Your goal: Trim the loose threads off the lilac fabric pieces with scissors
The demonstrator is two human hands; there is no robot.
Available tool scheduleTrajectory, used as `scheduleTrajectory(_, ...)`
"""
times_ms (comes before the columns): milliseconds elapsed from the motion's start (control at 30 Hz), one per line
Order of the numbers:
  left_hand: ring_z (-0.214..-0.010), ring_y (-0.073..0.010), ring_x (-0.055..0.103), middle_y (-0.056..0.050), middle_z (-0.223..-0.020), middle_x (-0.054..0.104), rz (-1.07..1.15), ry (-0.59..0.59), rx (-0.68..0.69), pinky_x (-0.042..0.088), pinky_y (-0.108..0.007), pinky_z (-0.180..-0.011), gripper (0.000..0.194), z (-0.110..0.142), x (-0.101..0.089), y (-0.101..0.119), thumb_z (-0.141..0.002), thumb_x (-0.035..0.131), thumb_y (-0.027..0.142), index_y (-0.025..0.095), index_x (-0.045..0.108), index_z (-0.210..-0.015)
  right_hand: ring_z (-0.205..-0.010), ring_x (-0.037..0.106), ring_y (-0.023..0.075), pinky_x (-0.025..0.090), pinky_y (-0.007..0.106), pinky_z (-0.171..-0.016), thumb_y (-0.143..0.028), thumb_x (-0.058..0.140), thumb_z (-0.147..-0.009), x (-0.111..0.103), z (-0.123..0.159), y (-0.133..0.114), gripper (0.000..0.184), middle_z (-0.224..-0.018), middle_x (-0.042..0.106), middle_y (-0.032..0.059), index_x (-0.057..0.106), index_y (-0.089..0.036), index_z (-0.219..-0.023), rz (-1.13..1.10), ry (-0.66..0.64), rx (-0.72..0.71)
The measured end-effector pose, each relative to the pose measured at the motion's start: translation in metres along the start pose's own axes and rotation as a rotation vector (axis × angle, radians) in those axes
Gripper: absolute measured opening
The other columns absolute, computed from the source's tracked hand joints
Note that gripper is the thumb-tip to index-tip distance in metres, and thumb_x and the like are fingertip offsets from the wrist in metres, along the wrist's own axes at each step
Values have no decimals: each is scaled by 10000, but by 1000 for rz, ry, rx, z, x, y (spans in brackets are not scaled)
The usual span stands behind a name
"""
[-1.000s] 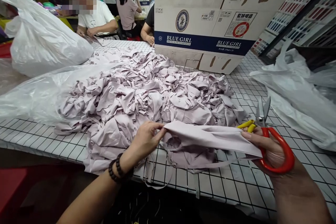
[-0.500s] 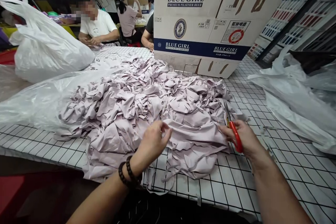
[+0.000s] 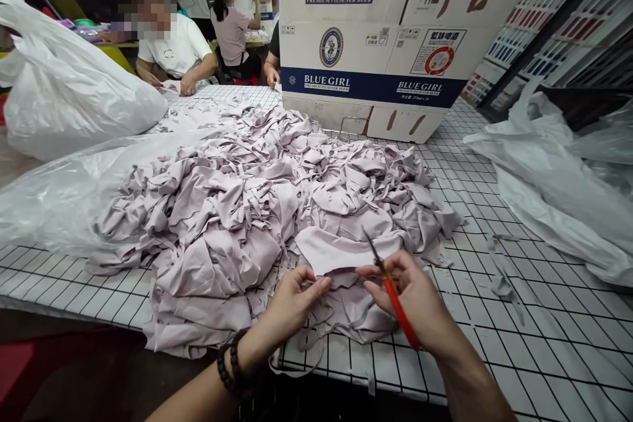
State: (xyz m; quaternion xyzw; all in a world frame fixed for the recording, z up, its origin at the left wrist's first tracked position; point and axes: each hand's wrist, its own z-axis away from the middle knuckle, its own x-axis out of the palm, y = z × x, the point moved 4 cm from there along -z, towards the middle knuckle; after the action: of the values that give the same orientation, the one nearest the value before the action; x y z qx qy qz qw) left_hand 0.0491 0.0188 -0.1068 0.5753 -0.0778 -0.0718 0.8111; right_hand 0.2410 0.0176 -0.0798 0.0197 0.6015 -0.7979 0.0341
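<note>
My left hand [image 3: 301, 297], with a dark beaded bracelet at the wrist, pinches the near edge of a pale mauve fabric piece [image 3: 341, 252]. The piece spreads away from me over the pile. My right hand [image 3: 410, 293] holds scissors with red handles [image 3: 399, 313], their dark blades pointing up and away over the cloth. Its thumb and forefinger are at the same fabric edge, a short way right of my left hand. Under and behind both hands lies a large heap of similar fabric pieces [image 3: 232, 204], with thin straps among them.
A grid-patterned cloth [image 3: 494, 316] covers the table. At the back stands a beer carton [image 3: 376, 46]. White plastic bags lie at left [image 3: 84, 99] and right [image 3: 554, 178]. Fabric scraps [image 3: 504, 287] lie at the right. Across the table sits a person in white [image 3: 175, 46]; others work behind.
My right hand with the scissors has moved left and nearer, closer to my left hand. The fabric between them has turned and now shows a smooth, pale face.
</note>
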Motion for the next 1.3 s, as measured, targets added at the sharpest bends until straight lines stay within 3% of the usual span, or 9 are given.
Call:
scheduleTrajectory(133, -367, -1, 263, 30, -679, 606, 449, -179, -228, 245, -160, -361, 461, 17, 10, 6, -687, 762, 537, 146, 542, -792, -678, 611, 120, 465, 225, -576, -192, 775, -683, 35, -10, 0, 392, -989, 703, 21, 418, -250, -834, -12, -155, -60)
scheduleTrajectory(267, -369, -11, 321, 46, -605, 537, 495, -188, -196, 331, -175, -374, 449, 17, 7, 12, -692, 774, 517, 107, 643, -820, -721, 639, 138, 487, 226, -598, -181, 794, -658, 56, -13, -9, 405, -893, 699, -6, 433, -250, -827, -58, -176, -104)
scheduleTrajectory(400, -458, -68, 451, 0, -660, 539, 271, -101, 9, 411, -222, -447, 443, 9, -3, 17, -747, 696, 566, 124, 714, -772, -641, 637, 123, 525, 247, -631, -229, 808, -672, 61, -15, -12, 433, -811, 703, -39, 394, -261, -794, -200, -94, -127)
scheduleTrajectory(567, -1106, -254, 565, -126, -1187, 583, -72, 212, 389, 474, -344, -912, 376, 10, -17, 33, -837, 631, 480, 163, 756, -680, -598, 620, 115, 516, 240, -603, -276, 829, -663, 70, -19, -10, 455, -750, 684, -57, 390, -259, -780, -258, -116, -107)
scheduleTrajectory(633, -810, -198, 647, -138, -1083, 658, 47, 96, 318, 525, -305, -686, 410, 6, -13, 30, -839, 617, 504, 144, 729, -677, -484, 549, 91, 465, 218, -502, -325, 838, -649, 72, -21, -9, 466, -674, 652, -70, 394, -255, -770, -251, -134, -90)
scheduleTrajectory(767, -365, -68, 433, -41, -645, 656, 353, -66, 152, 381, -222, -389, 469, -4, -7, 21, -749, 679, 588, 125, 662, -679, -408, 453, 68, 371, 196, -417, -361, 826, -667, 61, -20, -8, 460, -613, 620, -75, 390, -251, -762, -210, -123, -62)
scheduleTrajectory(933, -497, -128, 571, -16, -569, 626, 246, -5, 204, 475, -263, -577, 430, -8, -11, 26, -769, 681, 552, 129, 659, -693, -561, 553, 136, 430, 242, -516, -380, 769, -685, 22, 2, -19, 400, -662, 605, -43, 397, -261, -773, 256, 121, -174)
scheduleTrajectory(1067, -607, -151, 587, -15, -572, 612, 8, 4, 303, 454, -274, -689, 331, -5, -11, 31, -896, 559, 391, 151, 644, -685, -561, 551, 172, 408, 277, -518, -425, 708, -671, 17, 22, -29, 360, -627, 555, -58, 400, -272, -781, 778, 185, -209)
scheduleTrajectory(1300, -667, -150, 568, -33, -655, 594, -193, -46, 443, 422, -247, -667, 346, 1, -8, 36, -927, 455, 220, 164, 598, -616, -682, 643, 228, 410, 295, -570, -400, 644, -728, 29, 23, -28, 307, -760, 664, -5, 385, -271, -830, 935, 173, -193)
